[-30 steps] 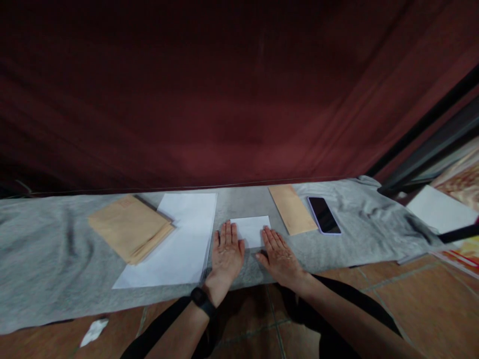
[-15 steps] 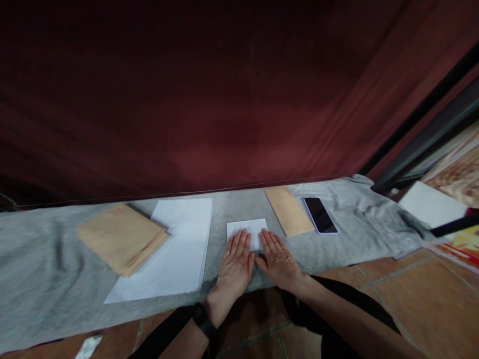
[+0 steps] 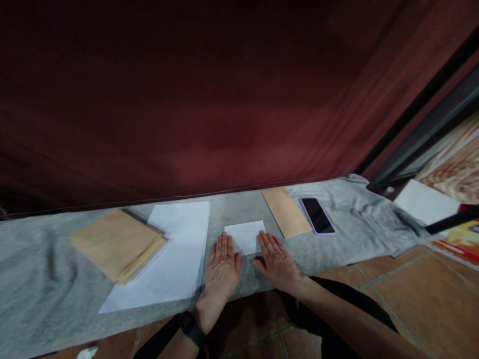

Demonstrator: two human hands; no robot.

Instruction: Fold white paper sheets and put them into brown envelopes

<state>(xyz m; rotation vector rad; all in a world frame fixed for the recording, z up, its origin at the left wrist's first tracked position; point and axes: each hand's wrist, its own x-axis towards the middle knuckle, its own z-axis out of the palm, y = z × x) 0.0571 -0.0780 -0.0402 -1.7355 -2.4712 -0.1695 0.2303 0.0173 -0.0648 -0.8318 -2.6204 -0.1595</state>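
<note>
A small white piece of paper [image 3: 245, 237], which looks folded, lies flat on the grey cloth [image 3: 239, 204] in front of me. My left hand [image 3: 223, 264] rests flat with fingers stretched out, its fingertips on the paper's left edge. Along the right edge, the fingertips of my right hand [image 3: 276, 260] touch the paper, and that hand is open too. Just beyond my right hand lies a single brown envelope [image 3: 287, 212]. To the left of my left hand are large white paper sheets [image 3: 179, 254], partly covered by a stack of brown envelopes [image 3: 118, 242].
A phone [image 3: 318, 216] with a lilac case lies right of the single envelope. Behind the cloth rises a dark red surface [image 3: 224, 124]. Below its front edge is a tiled floor [image 3: 404, 294]. Boxes or printed packages [image 3: 456, 239] stand at the far right.
My left hand has slid left from the middle of the small paper to its left edge. My right hand has barely moved. The view has shifted slightly.
</note>
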